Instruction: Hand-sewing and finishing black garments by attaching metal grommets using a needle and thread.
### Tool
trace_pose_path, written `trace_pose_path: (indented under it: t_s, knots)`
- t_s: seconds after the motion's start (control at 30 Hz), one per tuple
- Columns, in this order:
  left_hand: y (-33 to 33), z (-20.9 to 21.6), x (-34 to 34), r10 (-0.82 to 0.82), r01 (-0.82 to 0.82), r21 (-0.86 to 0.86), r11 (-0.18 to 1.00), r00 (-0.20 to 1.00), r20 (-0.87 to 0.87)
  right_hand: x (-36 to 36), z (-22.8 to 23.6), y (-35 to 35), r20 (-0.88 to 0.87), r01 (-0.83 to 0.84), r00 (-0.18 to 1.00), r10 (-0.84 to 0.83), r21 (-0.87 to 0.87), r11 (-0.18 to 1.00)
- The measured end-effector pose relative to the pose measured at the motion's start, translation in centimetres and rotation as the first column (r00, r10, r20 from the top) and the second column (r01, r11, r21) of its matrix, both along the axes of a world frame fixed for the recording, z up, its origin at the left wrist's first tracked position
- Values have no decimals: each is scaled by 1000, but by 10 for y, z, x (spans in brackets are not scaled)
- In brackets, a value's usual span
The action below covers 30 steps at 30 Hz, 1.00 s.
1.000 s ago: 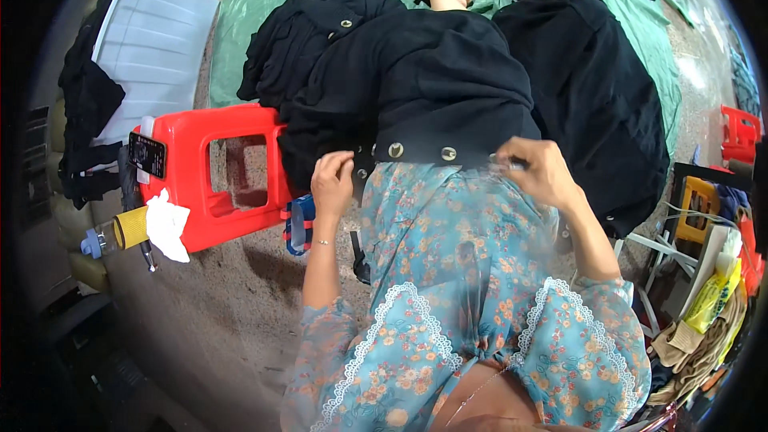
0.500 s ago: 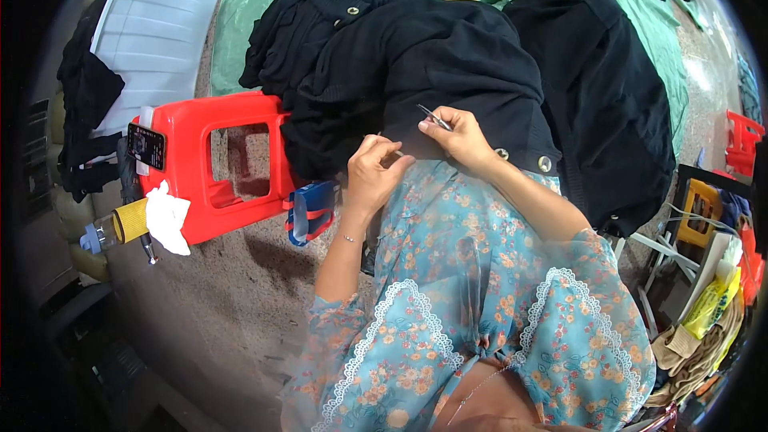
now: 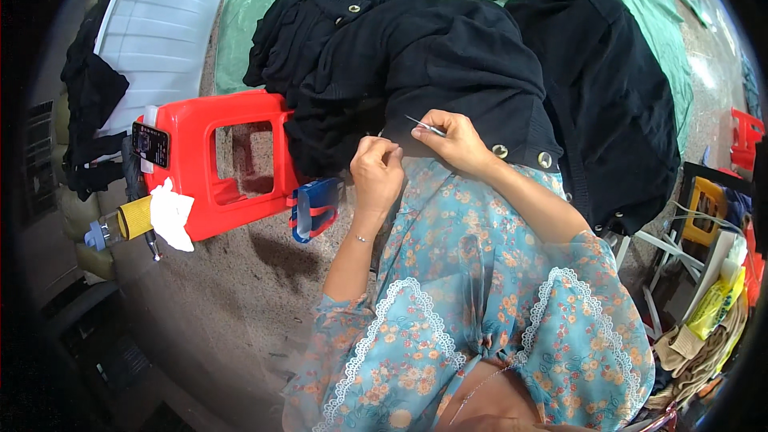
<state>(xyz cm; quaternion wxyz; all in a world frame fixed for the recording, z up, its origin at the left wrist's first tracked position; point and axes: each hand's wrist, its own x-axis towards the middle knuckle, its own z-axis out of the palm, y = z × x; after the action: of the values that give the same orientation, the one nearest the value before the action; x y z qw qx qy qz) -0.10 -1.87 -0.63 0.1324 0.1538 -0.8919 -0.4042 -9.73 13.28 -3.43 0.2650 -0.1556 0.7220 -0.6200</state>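
A black knitted garment (image 3: pixel 460 52) with large pale-rimmed buttons lies across my lap and stretches away from me. Over its near edge, my right hand (image 3: pixel 458 144) is closed around a slim, pointed metal tool (image 3: pixel 426 126). The tool's tip points left and away from me; whether it is snips or tweezers is unclear. Just left of it, my left hand (image 3: pixel 376 172) is pinched shut, thumb against fingers, beside the garment's edge. A tiny bit of something shows above its fingertips, too small to name. One button (image 3: pixel 500 151) sits close to my right wrist.
A red plastic stool (image 3: pixel 188 120) stands at the left, with a phone (image 3: pixel 150 145), white tissue (image 3: pixel 171 216) and bottle (image 3: pixel 104 234) at its side. Near it is a blue case (image 3: pixel 314 210). More black garments (image 3: pixel 596 88) lie around on a green sheet (image 3: pixel 240 24).
My left thumb has closed in against the fingers. My right hand has shifted slightly left and nearer, and the metal tool lies flatter, its tip farther left.
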Motion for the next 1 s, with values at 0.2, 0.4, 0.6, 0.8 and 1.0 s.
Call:
trace_pose_path:
  t_s: [0.2,0.4,0.6,0.8,1.0]
  knots:
    - [-10,-12,-3,148,-165,148,975,982,120,1,26,2,-95,-84,992,83,-7,996]
    - [-20,-45,4,183,-234,404,884,970,162,7,39,2,-586,-137,781,218,181,974]
    - [-7,-42,4,265,-265,514,816,961,75,16,49,-5,-682,-148,617,392,388,910]
    - [-4,-41,5,236,-220,399,890,972,10,14,45,-8,-723,-126,549,420,425,896]
    - [4,-20,-5,273,-250,357,900,962,-16,3,41,2,-747,103,655,114,238,966]
